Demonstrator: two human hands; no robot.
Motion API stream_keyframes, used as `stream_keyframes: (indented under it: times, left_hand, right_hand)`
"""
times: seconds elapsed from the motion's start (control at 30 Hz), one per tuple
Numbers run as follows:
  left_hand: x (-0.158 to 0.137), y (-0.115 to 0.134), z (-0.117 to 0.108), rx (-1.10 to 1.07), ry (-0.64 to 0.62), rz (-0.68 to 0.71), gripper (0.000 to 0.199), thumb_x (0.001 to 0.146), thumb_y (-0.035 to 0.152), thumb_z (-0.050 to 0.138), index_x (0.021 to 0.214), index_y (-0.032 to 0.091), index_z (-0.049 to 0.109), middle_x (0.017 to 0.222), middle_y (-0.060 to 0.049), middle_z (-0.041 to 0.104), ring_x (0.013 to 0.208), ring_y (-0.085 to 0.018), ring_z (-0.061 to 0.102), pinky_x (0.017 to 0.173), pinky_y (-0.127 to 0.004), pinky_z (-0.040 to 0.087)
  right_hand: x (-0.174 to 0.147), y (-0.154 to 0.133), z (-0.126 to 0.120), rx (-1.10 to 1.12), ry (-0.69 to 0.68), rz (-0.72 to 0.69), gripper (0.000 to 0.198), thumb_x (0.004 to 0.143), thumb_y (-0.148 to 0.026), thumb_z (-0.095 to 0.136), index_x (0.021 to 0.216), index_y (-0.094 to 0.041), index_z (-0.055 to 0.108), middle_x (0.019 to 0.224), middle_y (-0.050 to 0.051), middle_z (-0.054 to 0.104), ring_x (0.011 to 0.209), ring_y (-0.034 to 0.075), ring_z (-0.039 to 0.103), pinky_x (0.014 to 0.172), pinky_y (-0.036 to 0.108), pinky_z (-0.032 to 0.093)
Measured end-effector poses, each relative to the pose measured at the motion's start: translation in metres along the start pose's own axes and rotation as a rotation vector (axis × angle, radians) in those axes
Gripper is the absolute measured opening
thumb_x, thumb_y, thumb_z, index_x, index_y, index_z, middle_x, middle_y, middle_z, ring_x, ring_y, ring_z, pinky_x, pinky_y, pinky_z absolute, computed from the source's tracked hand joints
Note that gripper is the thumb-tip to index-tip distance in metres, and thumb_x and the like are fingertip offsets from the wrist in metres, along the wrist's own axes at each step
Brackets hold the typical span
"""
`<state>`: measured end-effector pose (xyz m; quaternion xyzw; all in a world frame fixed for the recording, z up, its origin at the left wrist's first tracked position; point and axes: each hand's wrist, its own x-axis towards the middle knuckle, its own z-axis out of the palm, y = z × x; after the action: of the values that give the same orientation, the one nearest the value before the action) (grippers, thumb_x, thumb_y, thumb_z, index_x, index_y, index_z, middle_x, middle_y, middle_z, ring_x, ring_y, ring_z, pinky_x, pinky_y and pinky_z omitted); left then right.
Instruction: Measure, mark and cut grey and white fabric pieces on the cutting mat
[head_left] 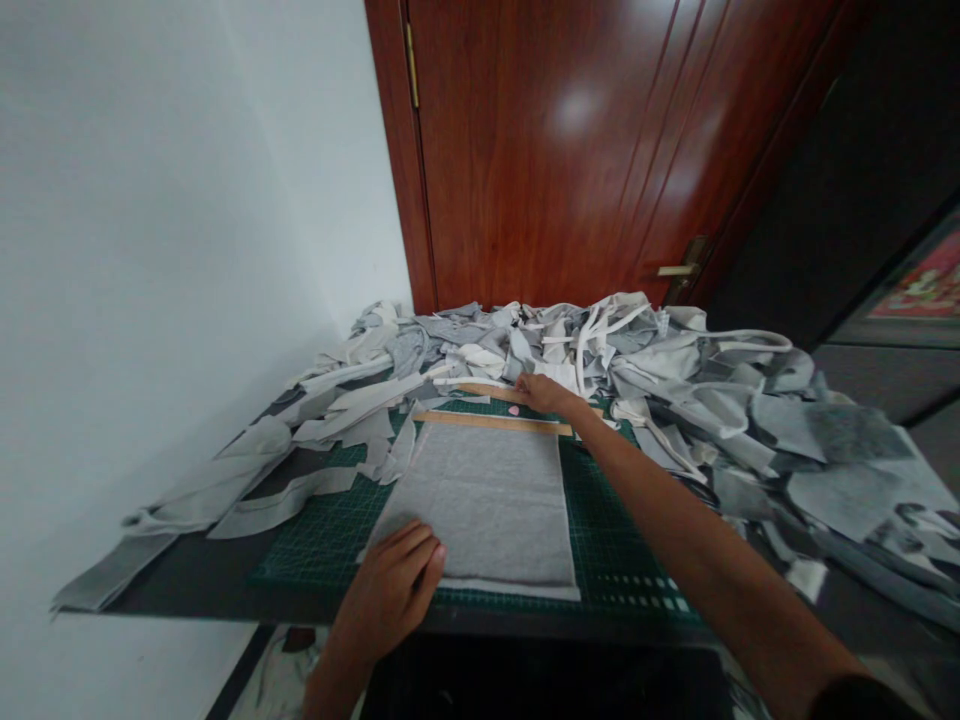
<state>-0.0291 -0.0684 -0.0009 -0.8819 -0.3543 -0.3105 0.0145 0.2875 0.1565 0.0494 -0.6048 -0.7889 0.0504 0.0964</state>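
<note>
A pale grey rectangular cloth (pixel 499 500) lies flat on a green cutting mat (pixel 600 520). My left hand (pixel 397 580) rests at its near left corner, fingers laid on the fabric with the thumb alongside. Across the cloth's far edge runs a flat wooden strip, like a ruler (pixel 495 424). Beyond it, my right arm reaches forward, and my right hand (pixel 540 393) is closed on a second wooden ruler (pixel 484 390), partly covered by the hand. A small pink piece, perhaps tailor's chalk (pixel 514 410), sits on the mat between the two strips.
Grey and white fabric scraps (pixel 480 350) are heaped along the back of the dark table (pixel 195 580). More scraps (pixel 780 430) pile up on the right, and long strips (pixel 225 470) cover the left side. A white wall and a brown door (pixel 555 150) stand behind.
</note>
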Motion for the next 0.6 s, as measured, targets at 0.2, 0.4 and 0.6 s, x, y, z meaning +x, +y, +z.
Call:
stream_keyframes:
  times: [0.2, 0.4, 0.6]
  left_hand:
    - [0.000, 0.001, 0.001, 0.038, 0.023, -0.014, 0.035, 0.109, 0.021, 0.039, 0.081, 0.021, 0.062, 0.078, -0.002, 0.068, 0.078, -0.018, 0.067, 0.076, -0.033, 0.053]
    - [-0.002, 0.000, 0.001, 0.071, 0.104, -0.039, 0.035, 0.108, 0.022, 0.041, 0.079, 0.021, 0.060, 0.074, -0.001, 0.067, 0.067, -0.015, 0.066, 0.065, -0.029, 0.049]
    - [-0.012, -0.005, -0.003, 0.027, 0.217, -0.141, 0.044, 0.110, 0.026, 0.037, 0.070, 0.021, 0.055, 0.064, 0.000, 0.060, 0.053, -0.012, 0.058, 0.057, -0.026, 0.043]
  right_hand:
    - [-0.012, -0.001, -0.019, 0.107, 0.091, -0.090, 0.040, 0.097, -0.004, 0.050, 0.135, -0.014, 0.061, 0.113, 0.011, 0.077, 0.099, 0.019, 0.071, 0.089, 0.026, 0.047]
    - [-0.081, -0.024, -0.018, 0.444, 0.078, -0.220, 0.033, 0.101, -0.016, 0.049, 0.131, -0.018, 0.062, 0.108, 0.006, 0.075, 0.090, 0.017, 0.068, 0.085, 0.026, 0.050]
    - [-0.160, -0.072, 0.030, 0.637, -0.087, -0.299, 0.034, 0.096, -0.010, 0.051, 0.120, -0.024, 0.070, 0.100, 0.002, 0.075, 0.088, 0.018, 0.070, 0.087, 0.029, 0.054]
